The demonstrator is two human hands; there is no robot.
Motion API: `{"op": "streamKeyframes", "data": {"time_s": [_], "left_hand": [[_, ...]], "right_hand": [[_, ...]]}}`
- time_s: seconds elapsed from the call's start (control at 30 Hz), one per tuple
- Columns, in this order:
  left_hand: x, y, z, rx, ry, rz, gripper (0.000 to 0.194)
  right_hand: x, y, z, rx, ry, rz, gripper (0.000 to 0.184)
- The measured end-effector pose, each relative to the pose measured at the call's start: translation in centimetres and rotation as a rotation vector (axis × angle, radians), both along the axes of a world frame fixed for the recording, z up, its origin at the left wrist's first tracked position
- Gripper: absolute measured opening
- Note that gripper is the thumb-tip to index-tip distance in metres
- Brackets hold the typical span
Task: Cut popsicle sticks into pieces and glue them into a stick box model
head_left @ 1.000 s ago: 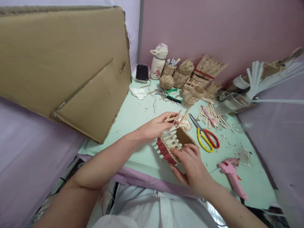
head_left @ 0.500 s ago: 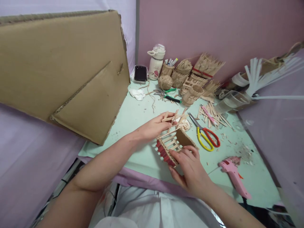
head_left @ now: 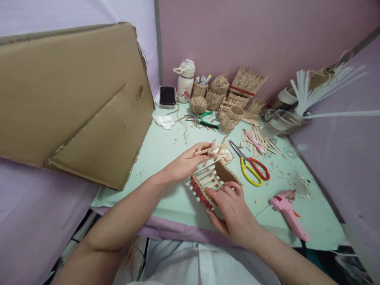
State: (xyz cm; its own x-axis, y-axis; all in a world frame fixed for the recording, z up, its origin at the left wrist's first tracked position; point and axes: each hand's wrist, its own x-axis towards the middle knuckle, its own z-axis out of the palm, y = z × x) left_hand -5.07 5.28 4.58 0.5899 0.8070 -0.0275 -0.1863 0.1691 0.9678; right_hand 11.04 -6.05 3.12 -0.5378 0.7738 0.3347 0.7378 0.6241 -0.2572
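Observation:
A small model of cardboard and wooden sticks (head_left: 211, 181) is held tilted above the table, with a slatted side, a brown cardboard wall and a dark red strip along its near edge. My right hand (head_left: 231, 209) is closed on its near side, thumb below and fingers over the cardboard edge. At its far end, my left hand (head_left: 190, 160) has its fingers closed round crossed craft sticks (head_left: 203, 151). Whether these sticks are joined to the model cannot be made out. Just behind them lies a round pale piece (head_left: 226, 156), partly covered.
Yellow-and-red scissors (head_left: 252, 168) lie right of the model, a pink glue gun (head_left: 286, 211) nearer me. Behind are loose sticks (head_left: 258, 138), green-handled pliers (head_left: 208, 123), a twine ball (head_left: 198, 105) and a white bottle (head_left: 185, 85). A large cardboard panel (head_left: 74, 99) stands left.
The camera view has turned slightly, so everything sits further left in the picture. Both hands keep nearly the same grip on the model and the crossed sticks.

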Motion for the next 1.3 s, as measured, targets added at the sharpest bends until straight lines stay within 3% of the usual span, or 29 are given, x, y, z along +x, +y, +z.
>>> {"op": "streamKeyframes", "data": {"time_s": [0.2,0.5,0.77,1.3], "left_hand": [[0.2,0.1,-0.2,-0.063,-0.035,-0.016,0.035],[0.3,-0.3,0.6,0.024,0.034,-0.015,0.032],[0.6,-0.9,0.8,-0.035,0.023,-0.031,0.038],[0.8,-1.4,-0.1,0.068,0.008,-0.041,0.040]], "right_hand": [[0.2,0.0,-0.2,0.026,0.028,0.003,0.039],[2.0,-0.1,-2.4,0.057,0.137,0.055,0.053],[2.9,-0.2,-3.4,0.041,0.233,0.056,0.057],[2.8,-0.2,-4.0,0.068,0.247,0.053,0.060]]}}
